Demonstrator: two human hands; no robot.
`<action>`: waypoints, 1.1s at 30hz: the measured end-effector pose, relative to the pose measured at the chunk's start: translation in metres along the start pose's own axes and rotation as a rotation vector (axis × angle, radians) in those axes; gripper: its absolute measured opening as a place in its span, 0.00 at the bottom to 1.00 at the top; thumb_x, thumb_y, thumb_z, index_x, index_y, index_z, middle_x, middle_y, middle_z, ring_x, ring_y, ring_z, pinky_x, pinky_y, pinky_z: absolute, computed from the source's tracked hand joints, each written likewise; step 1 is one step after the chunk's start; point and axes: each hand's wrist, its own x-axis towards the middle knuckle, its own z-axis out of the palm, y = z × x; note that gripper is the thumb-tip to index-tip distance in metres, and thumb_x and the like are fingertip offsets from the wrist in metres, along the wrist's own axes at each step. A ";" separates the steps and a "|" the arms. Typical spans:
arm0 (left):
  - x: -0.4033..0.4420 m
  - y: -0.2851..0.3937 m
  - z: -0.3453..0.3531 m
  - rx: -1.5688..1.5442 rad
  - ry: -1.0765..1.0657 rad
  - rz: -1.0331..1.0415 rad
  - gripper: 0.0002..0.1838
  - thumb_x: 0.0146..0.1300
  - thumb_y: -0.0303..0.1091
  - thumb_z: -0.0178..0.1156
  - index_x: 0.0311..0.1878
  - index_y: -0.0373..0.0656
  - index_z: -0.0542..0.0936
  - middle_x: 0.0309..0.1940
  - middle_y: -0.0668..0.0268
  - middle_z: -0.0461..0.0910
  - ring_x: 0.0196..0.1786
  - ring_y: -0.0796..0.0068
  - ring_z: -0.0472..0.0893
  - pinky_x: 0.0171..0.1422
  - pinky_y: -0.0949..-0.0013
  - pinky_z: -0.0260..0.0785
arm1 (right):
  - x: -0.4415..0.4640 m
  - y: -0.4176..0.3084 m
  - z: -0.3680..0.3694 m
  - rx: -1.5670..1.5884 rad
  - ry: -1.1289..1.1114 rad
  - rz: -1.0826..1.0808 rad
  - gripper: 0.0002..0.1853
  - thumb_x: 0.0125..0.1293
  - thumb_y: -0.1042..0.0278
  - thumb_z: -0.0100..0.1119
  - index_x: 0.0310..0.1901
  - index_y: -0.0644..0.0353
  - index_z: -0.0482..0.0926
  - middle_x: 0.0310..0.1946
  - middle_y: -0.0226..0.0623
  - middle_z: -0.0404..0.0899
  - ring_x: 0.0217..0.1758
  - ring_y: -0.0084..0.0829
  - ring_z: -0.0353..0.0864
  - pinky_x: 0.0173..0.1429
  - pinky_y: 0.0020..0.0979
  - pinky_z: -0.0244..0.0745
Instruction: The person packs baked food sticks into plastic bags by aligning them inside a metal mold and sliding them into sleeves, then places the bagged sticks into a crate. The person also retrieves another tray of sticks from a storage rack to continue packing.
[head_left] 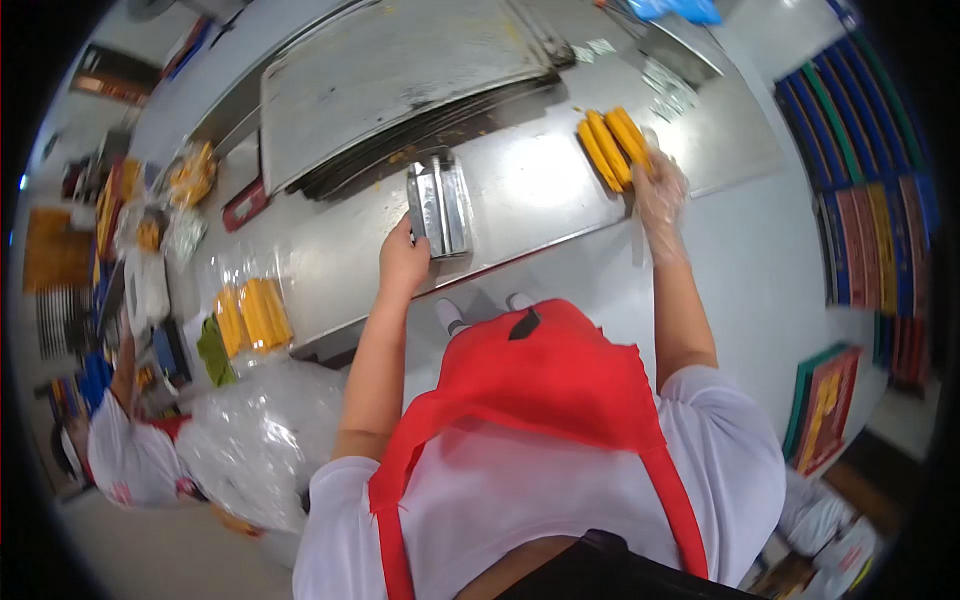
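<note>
My left hand (405, 262) is bare and closed, thumb on top, around the near edge of a shiny silver oblong thing (438, 208). I cannot tell whether it is a metal tin or a foil packet. It rests on the steel table (510, 215) near the front edge. My right hand (660, 195) wears a clear plastic glove. Its fingers close on the right end of a row of yellow sticks (612, 148), lying side by side at the table's right part. What the sticks are made of I cannot make out. The fingertips are partly hidden.
Stacked baking trays (400, 85) take up the back of the table. Small white sachets (670, 88) lie behind the sticks. Bagged yellow sticks (252, 315) lie at the left end, near another person (135, 450). Coloured crates (850, 120) stand at right.
</note>
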 end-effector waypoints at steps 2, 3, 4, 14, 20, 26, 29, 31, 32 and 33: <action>0.008 -0.009 -0.011 0.051 0.045 0.047 0.23 0.51 0.28 0.51 0.55 0.45 0.72 0.41 0.48 0.77 0.44 0.49 0.76 0.51 0.58 0.67 | 0.006 0.007 0.006 -0.046 -0.048 -0.086 0.13 0.51 0.65 0.61 0.38 0.64 0.78 0.36 0.48 0.78 0.43 0.47 0.76 0.54 0.42 0.66; 0.012 -0.012 -0.017 0.116 0.051 0.111 0.23 0.52 0.28 0.51 0.55 0.44 0.72 0.42 0.49 0.77 0.45 0.49 0.76 0.51 0.57 0.67 | 0.013 0.015 0.010 -0.069 -0.071 -0.072 0.13 0.52 0.68 0.60 0.39 0.64 0.78 0.36 0.47 0.78 0.42 0.43 0.77 0.52 0.38 0.69; 0.017 -0.013 -0.023 0.130 0.082 0.155 0.22 0.53 0.29 0.52 0.54 0.45 0.73 0.43 0.50 0.77 0.47 0.50 0.75 0.52 0.57 0.66 | 0.019 0.020 0.014 -0.085 -0.102 -0.067 0.12 0.53 0.71 0.60 0.40 0.65 0.78 0.35 0.47 0.79 0.42 0.39 0.78 0.49 0.35 0.71; 0.061 -0.013 -0.046 0.180 0.314 0.177 0.23 0.54 0.33 0.57 0.56 0.43 0.71 0.51 0.51 0.71 0.54 0.52 0.70 0.59 0.61 0.63 | 0.072 0.062 0.019 -0.017 -0.302 -0.090 0.13 0.57 0.73 0.53 0.45 0.67 0.76 0.34 0.45 0.79 0.36 0.32 0.78 0.42 0.31 0.73; -0.023 0.001 -0.026 0.003 0.768 0.100 0.23 0.56 0.34 0.57 0.56 0.44 0.70 0.52 0.54 0.70 0.55 0.57 0.69 0.60 0.61 0.61 | 0.235 0.044 0.057 -0.219 -0.287 -0.326 0.21 0.61 0.53 0.54 0.46 0.64 0.77 0.41 0.47 0.78 0.41 0.38 0.78 0.47 0.35 0.72; -0.203 -0.037 0.082 -0.390 0.991 -0.491 0.19 0.55 0.32 0.57 0.52 0.41 0.73 0.43 0.60 0.75 0.38 0.67 0.77 0.45 0.68 0.70 | 0.275 -0.108 0.179 0.741 -0.479 -0.734 0.16 0.66 0.64 0.49 0.48 0.67 0.75 0.46 0.49 0.76 0.47 0.37 0.76 0.53 0.30 0.70; -0.282 -0.026 0.118 -0.410 1.363 -0.703 0.14 0.54 0.31 0.59 0.45 0.41 0.75 0.38 0.63 0.77 0.32 0.74 0.76 0.40 0.71 0.70 | 0.135 -0.260 0.132 0.798 -0.915 -0.498 0.16 0.66 0.65 0.51 0.49 0.68 0.74 0.51 0.48 0.73 0.50 0.34 0.74 0.56 0.30 0.68; -0.349 -0.031 0.134 -0.338 1.570 -0.893 0.07 0.56 0.30 0.58 0.37 0.40 0.76 0.31 0.67 0.77 0.31 0.79 0.74 0.37 0.74 0.67 | 0.064 -0.299 0.135 0.838 -0.998 -0.622 0.14 0.64 0.70 0.53 0.48 0.69 0.74 0.46 0.43 0.77 0.48 0.30 0.75 0.56 0.27 0.68; -0.406 -0.011 0.139 -0.308 1.939 -0.873 0.02 0.58 0.27 0.56 0.34 0.41 0.75 0.27 0.71 0.74 0.30 0.83 0.71 0.34 0.77 0.65 | 0.020 -0.323 0.137 0.926 -1.191 -0.632 0.14 0.64 0.70 0.53 0.48 0.69 0.73 0.45 0.42 0.77 0.48 0.28 0.75 0.56 0.26 0.68; -0.435 0.002 0.139 -0.298 2.015 -0.989 0.01 0.59 0.26 0.55 0.33 0.41 0.75 0.26 0.73 0.72 0.30 0.86 0.69 0.35 0.78 0.64 | -0.005 -0.340 0.147 1.006 -1.353 -0.621 0.14 0.64 0.70 0.53 0.48 0.69 0.73 0.45 0.40 0.77 0.47 0.27 0.75 0.55 0.25 0.67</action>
